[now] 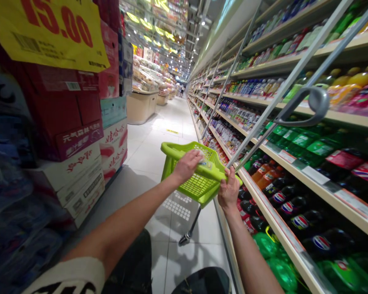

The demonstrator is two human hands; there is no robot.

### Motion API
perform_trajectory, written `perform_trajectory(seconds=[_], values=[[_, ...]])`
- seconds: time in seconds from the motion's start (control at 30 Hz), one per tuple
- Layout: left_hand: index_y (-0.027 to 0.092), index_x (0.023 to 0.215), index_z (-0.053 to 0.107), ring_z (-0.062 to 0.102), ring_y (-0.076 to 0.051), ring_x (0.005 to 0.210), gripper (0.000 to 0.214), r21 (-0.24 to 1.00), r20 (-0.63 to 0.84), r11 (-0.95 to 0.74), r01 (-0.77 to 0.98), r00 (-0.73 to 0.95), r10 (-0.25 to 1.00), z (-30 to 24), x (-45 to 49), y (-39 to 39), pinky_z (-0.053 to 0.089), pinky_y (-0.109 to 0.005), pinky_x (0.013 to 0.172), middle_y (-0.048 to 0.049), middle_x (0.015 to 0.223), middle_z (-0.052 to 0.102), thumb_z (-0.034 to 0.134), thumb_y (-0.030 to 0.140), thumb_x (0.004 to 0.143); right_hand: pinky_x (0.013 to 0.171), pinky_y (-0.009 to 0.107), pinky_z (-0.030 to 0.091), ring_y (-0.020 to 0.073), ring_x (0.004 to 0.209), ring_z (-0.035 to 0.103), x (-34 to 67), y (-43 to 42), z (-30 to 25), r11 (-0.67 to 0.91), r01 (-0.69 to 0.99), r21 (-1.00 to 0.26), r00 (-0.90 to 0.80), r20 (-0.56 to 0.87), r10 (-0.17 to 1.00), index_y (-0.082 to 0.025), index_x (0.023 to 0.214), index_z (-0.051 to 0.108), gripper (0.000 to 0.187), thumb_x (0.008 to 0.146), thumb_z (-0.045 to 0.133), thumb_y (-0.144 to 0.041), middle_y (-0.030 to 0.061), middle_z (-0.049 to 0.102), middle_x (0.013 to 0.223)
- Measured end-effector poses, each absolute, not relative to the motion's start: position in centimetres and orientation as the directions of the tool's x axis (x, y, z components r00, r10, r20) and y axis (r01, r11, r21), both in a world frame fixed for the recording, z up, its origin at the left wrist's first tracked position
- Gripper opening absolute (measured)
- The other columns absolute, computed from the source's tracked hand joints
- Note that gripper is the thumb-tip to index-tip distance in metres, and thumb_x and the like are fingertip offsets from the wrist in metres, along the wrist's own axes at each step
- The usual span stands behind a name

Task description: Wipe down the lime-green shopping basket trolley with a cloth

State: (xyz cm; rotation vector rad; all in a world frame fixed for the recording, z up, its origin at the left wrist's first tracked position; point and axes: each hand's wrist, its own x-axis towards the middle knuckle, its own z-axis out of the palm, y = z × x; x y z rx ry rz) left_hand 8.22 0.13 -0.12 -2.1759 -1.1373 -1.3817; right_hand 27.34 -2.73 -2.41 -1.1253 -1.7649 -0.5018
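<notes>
A lime-green shopping basket (199, 183) on wheels stands tipped up in the aisle, its grey telescopic handle (306, 110) reaching up to the right. My left hand (187, 164) reaches into the basket with its fingers curled down over a small packet inside; whether it grips the packet I cannot make out. My right hand (229, 190) is closed on the basket's near right rim, where the metal handle rods join it.
Long shelves of soft-drink bottles (294, 212) run along the right. Stacked red and white cartons (79, 134) under a yellow price sign (49, 32) stand on the left. The white tiled aisle floor (168, 126) runs ahead towards display counters.
</notes>
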Motion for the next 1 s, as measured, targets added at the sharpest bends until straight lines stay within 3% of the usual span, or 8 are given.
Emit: perform_trajectory(seconds=[0.1, 0.23, 0.33, 0.57, 0.63, 0.73, 0.8, 1.0], values=[[0.014, 0.105, 0.056, 0.044, -0.02, 0.114, 0.028, 0.23, 0.862, -0.546, 0.806, 0.091, 0.498, 0.1, 7.3, 0.3, 0.039, -0.04, 0.096, -0.0109, 0.115, 0.054, 0.039, 0.012, 0.083, 0.085, 0.042, 0.033, 0.0225, 0.091, 0.05, 26.7, -2.8, -2.4, 0.478, 0.868, -0.132, -0.114, 0.885, 0.452, -0.014, 0.136, 0.019, 0.055, 0.089, 0.021, -0.043, 0.0111, 0.057, 0.109], [0.012, 0.106, 0.056, 0.04, -0.021, 0.118, 0.027, 0.029, 0.846, -0.691, 0.722, 0.351, 0.402, 0.1, 11.9, -1.1, 0.037, -0.039, 0.098, -0.0113, 0.117, 0.054, 0.04, 0.016, 0.084, 0.084, 0.043, 0.032, 0.0234, 0.087, 0.05, 26.3, -2.9, -2.4, 0.462, 0.879, -0.119, -0.105, 0.897, 0.43, -0.013, 0.136, 0.021, 0.056, 0.089, 0.019, -0.044, 0.0121, 0.059, 0.103], [0.013, 0.106, 0.056, 0.038, -0.02, 0.12, 0.026, -0.032, 0.828, -0.756, 0.653, 0.441, 0.346, -0.1, 13.1, -1.7, 0.038, -0.039, 0.098, -0.0106, 0.118, 0.054, 0.04, 0.018, 0.085, 0.083, 0.042, 0.033, 0.0236, 0.087, 0.049, 26.8, -3.1, -2.4, 0.467, 0.877, -0.108, -0.122, 0.892, 0.435, -0.012, 0.135, 0.022, 0.056, 0.089, 0.021, -0.044, 0.0125, 0.059, 0.102], [0.014, 0.103, 0.057, 0.043, -0.02, 0.115, 0.027, 0.249, 0.856, -0.535, 0.807, 0.075, 0.512, 0.1, 7.2, 0.0, 0.039, -0.041, 0.096, -0.0109, 0.116, 0.054, 0.04, 0.012, 0.083, 0.085, 0.042, 0.031, 0.0232, 0.09, 0.047, 26.5, -3.4, -2.3, 0.499, 0.856, -0.135, -0.126, 0.882, 0.455, -0.014, 0.136, 0.02, 0.054, 0.09, 0.02, -0.043, 0.0097, 0.059, 0.105], [0.015, 0.103, 0.057, 0.041, -0.021, 0.116, 0.027, 0.201, 0.85, -0.563, 0.802, 0.143, 0.506, 0.2, 8.5, -0.3, 0.039, -0.041, 0.097, -0.0101, 0.117, 0.054, 0.04, 0.012, 0.083, 0.084, 0.042, 0.031, 0.0232, 0.088, 0.048, 26.0, -3.5, -2.2, 0.487, 0.861, -0.147, -0.105, 0.885, 0.453, -0.014, 0.136, 0.021, 0.055, 0.09, 0.02, -0.044, 0.01, 0.059, 0.104], [0.014, 0.105, 0.056, 0.037, -0.021, 0.12, 0.027, 0.013, 0.83, -0.702, 0.712, 0.384, 0.405, 0.2, 11.1, -1.0, 0.038, -0.04, 0.098, -0.0093, 0.12, 0.052, 0.04, 0.014, 0.084, 0.084, 0.041, 0.032, 0.0231, 0.089, 0.048, 26.2, -3.5, -2.2, 0.478, 0.868, -0.133, -0.11, 0.887, 0.448, -0.014, 0.135, 0.022, 0.054, 0.09, 0.021, -0.043, 0.0103, 0.06, 0.103], [0.014, 0.105, 0.057, 0.037, -0.021, 0.12, 0.027, -0.02, 0.82, -0.728, 0.686, 0.427, 0.381, 0.2, 10.8, -0.9, 0.038, -0.039, 0.098, -0.0091, 0.12, 0.052, 0.041, 0.013, 0.083, 0.084, 0.041, 0.032, 0.023, 0.091, 0.048, 26.8, -3.4, -2.4, 0.477, 0.871, -0.116, -0.133, 0.88, 0.456, -0.013, 0.135, 0.023, 0.053, 0.09, 0.023, -0.041, 0.0104, 0.059, 0.103], [0.014, 0.095, 0.061, 0.048, -0.02, 0.107, 0.024, 0.304, 0.814, -0.467, 0.831, 0.028, 0.58, 0.5, 3.9, 1.1, 0.04, -0.04, 0.095, -0.0094, 0.109, 0.058, 0.043, 0.01, 0.081, 0.085, 0.045, 0.035, 0.0237, 0.096, 0.051, 26.2, -4.3, -1.2, 0.479, 0.868, -0.131, -0.14, 0.861, 0.489, -0.013, 0.123, 0.042, 0.044, 0.087, 0.028, -0.034, 0.0122, 0.059, 0.103]])
